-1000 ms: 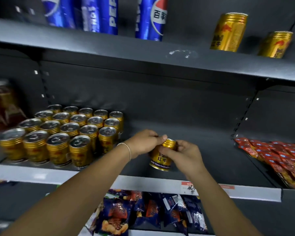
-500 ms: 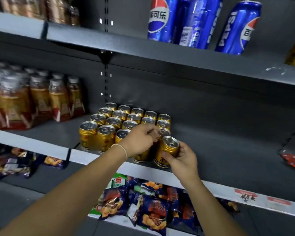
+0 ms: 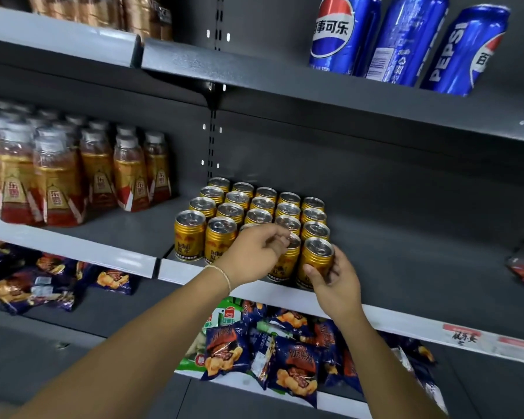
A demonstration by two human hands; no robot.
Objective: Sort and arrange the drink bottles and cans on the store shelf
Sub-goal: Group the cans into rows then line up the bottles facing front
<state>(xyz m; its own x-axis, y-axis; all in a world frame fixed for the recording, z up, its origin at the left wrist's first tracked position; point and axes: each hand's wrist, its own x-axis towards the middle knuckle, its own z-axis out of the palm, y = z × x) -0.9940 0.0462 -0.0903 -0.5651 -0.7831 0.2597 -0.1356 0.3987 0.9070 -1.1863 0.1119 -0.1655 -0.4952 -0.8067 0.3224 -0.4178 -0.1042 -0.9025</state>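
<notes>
Head view: my right hand [image 3: 335, 276] is wrapped round the lower body of a gold can [image 3: 316, 257], thumb on the near side and fingers round the far side. The can stands upright at the front right corner of the block of gold cans [image 3: 263, 204] on the middle shelf [image 3: 406, 326]. My left hand [image 3: 254, 252] is curled, its fingertips pinching the top rim of the neighbouring can [image 3: 288, 263] just beside it.

The pull tab looks unbroken, so I judge the can full: weighty for its size, stiff-walled, and smooth enough to slip in my hand. The body is the place to hold it. The rim only suits steadying or nudging. The rows are packed tight, so a careless shove could tip a neighbour.

My palm hides the can's base, so I cannot tell whether it sits on the shelf or hangs just above it. My left hand covers most of another can in the front row. Above, the blue cola cans [image 3: 406, 37] are cut off at the top. The bottles [image 3: 58, 182] at the left are blurred.
</notes>
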